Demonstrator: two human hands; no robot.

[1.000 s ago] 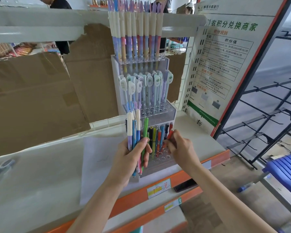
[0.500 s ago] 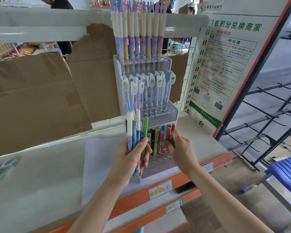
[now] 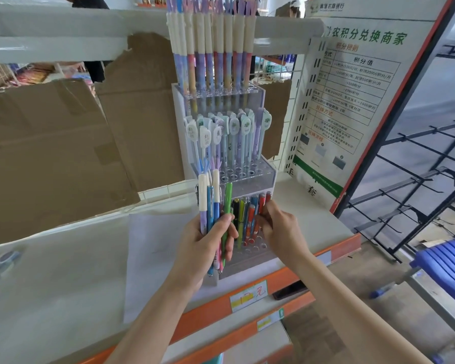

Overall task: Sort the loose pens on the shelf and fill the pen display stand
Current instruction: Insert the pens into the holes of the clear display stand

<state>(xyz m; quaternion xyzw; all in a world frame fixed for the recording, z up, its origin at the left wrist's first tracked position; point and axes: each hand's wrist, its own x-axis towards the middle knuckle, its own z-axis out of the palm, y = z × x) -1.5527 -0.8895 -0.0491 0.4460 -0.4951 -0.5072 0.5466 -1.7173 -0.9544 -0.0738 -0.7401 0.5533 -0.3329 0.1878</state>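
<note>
Fingers of left hand (image 3: 208, 243) wrapped round a bundle of pens (image 3: 213, 206) beside the display stand (image 3: 267, 177); right hand (image 3: 279, 227) pinching a pen in bottom tier — filling step; next likely seat it, draw another.

I see a clear acrylic pen display stand (image 3: 265, 177) holding pastel purple, pink and blue pens with cream caps (image 3: 213, 48), a green pen (image 3: 227, 203) in my bunch, and an orange-edged shelf (image 3: 336, 248).
</note>
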